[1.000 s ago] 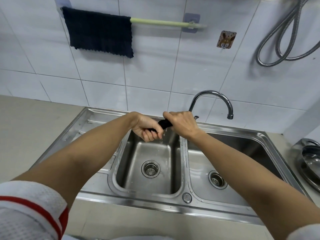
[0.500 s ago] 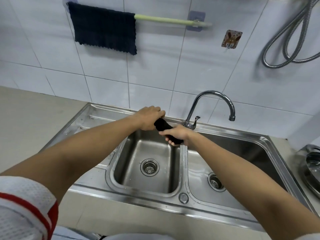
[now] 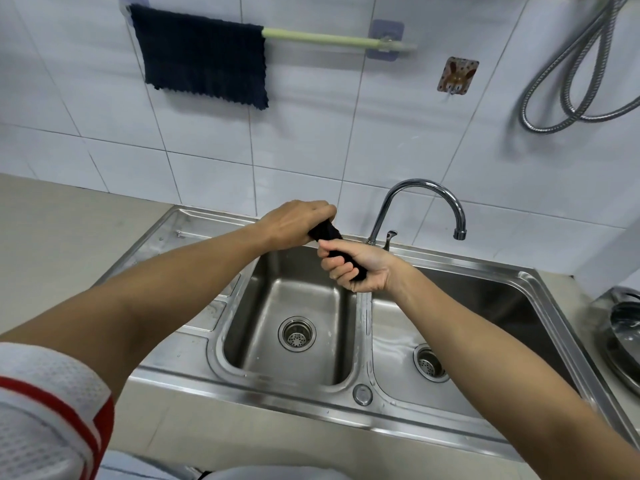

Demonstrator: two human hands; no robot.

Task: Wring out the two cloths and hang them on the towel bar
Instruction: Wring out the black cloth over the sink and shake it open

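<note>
A dark cloth [image 3: 326,233] is twisted into a tight roll above the left sink basin [image 3: 301,303]. My left hand [image 3: 294,225] grips its far end, knuckles up. My right hand [image 3: 353,268] grips its near end, fingers curled round it and facing me. Most of the roll is hidden inside the two fists. A second dark blue cloth [image 3: 201,55] hangs flat over the left part of the pale green towel bar [image 3: 332,39] on the tiled wall.
A chrome faucet [image 3: 415,206] arches just right of my hands, its spout over the right basin [image 3: 460,327]. A coiled metal hose [image 3: 581,74] hangs at the upper right. A wall hook [image 3: 457,76] is right of the bar. A steel pan [image 3: 627,341] sits at the right edge.
My hands have turned against each other on the rolled cloth: the left rotated knuckles-up and away, the right rolled fingers-up and dropped nearer. The view has shifted slightly.
</note>
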